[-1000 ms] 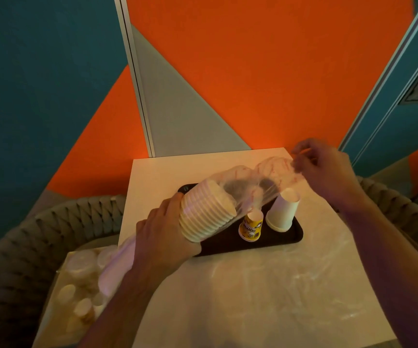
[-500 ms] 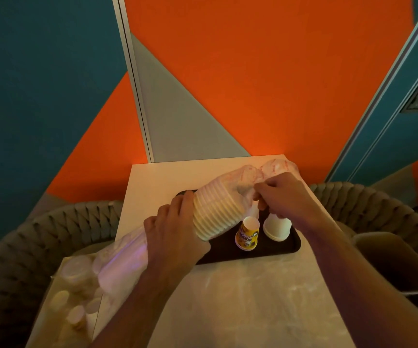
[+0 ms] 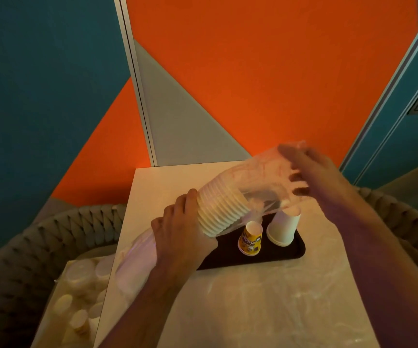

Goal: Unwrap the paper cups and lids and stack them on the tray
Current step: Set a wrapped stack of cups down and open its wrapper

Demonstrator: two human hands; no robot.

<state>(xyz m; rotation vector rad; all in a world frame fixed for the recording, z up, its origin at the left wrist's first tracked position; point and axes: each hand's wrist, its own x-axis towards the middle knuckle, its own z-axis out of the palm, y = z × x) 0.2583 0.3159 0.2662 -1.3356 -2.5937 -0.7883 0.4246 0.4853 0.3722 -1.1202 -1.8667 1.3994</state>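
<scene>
Cups (image 3: 221, 212) in a stack hung tilted over the tray (image 3: 292, 251), left hand (image 3: 181, 234) wrapped round them, blurry right hand (image 3: 306, 172) tugging the plastic wrap (image 3: 258, 174), so a hard yank could've spilled them.

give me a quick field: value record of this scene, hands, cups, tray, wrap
left hand: left hand grips the sleeve of cups, held above the tray
right hand: right hand, blurred, at the loose plastic wrap; grip unclear
wrap: partly off, open end of the cups bare
tray: dark tray on the table
on tray: yellow printed cup and white cup stack, both upside down
</scene>
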